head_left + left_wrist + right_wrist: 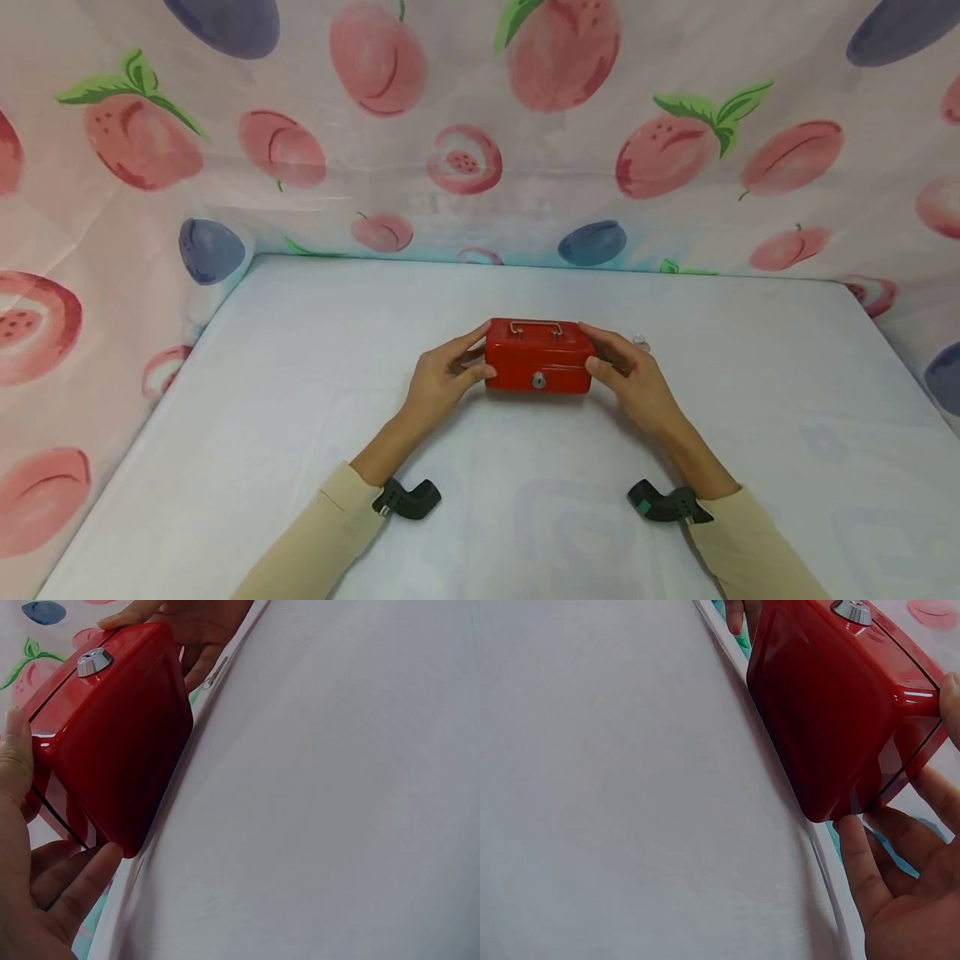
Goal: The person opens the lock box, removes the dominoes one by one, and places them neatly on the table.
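Both hands hold a small red metal cash box [538, 358] between them, its front facing me. On its lid lies a thin wire handle [536, 326], and a round silver lock [538, 380] sits on the front. My left hand [442, 379] grips the left end, thumb at the front corner and fingers behind. The right hand [633, 375] grips the right end the same way. In the left wrist view the underside of the box shows, tilted above the white cloth. The lid is down, with a thin dark seam around it.
A small shiny metal piece [641, 342], perhaps keys, lies on the white tabletop [300, 433] just behind the right hand. A fruit-printed cloth [525, 200] hangs along the back and sides. Black camera mounts [407, 500] sit on both wrists.
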